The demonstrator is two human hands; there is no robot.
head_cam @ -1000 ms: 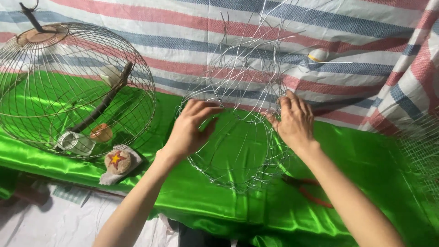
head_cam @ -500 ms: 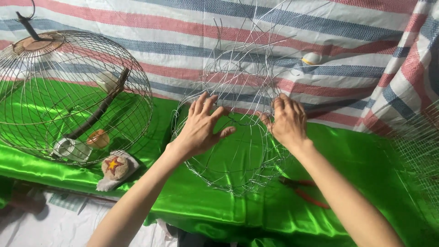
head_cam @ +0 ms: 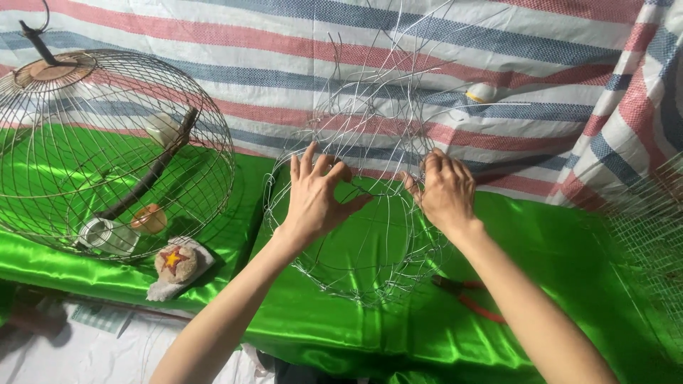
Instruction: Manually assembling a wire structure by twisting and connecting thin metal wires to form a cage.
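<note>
Silvery thin-wire cage frame, round and unfinished (head_cam: pixel 356 235), stands on the shiny green satin cloth (head_cam: pixel 541 235) covering the desk, its loose wire ends sticking up against the red, white and blue striped tarp (head_cam: pixel 284 43) behind. The left hand (head_cam: pixel 313 195) rests on the frame's upper left with fingers spread apart. The right hand (head_cam: pixel 445 192) sits at the upper right, fingers curled together and pinched on a wire. Red-handled pliers (head_cam: pixel 469 299) lie just beside the frame, under the right forearm. Well to the left stands a finished domed wire birdcage (head_cam: pixel 107 149), and near it a small round stone with a star (head_cam: pixel 176 262).
</note>
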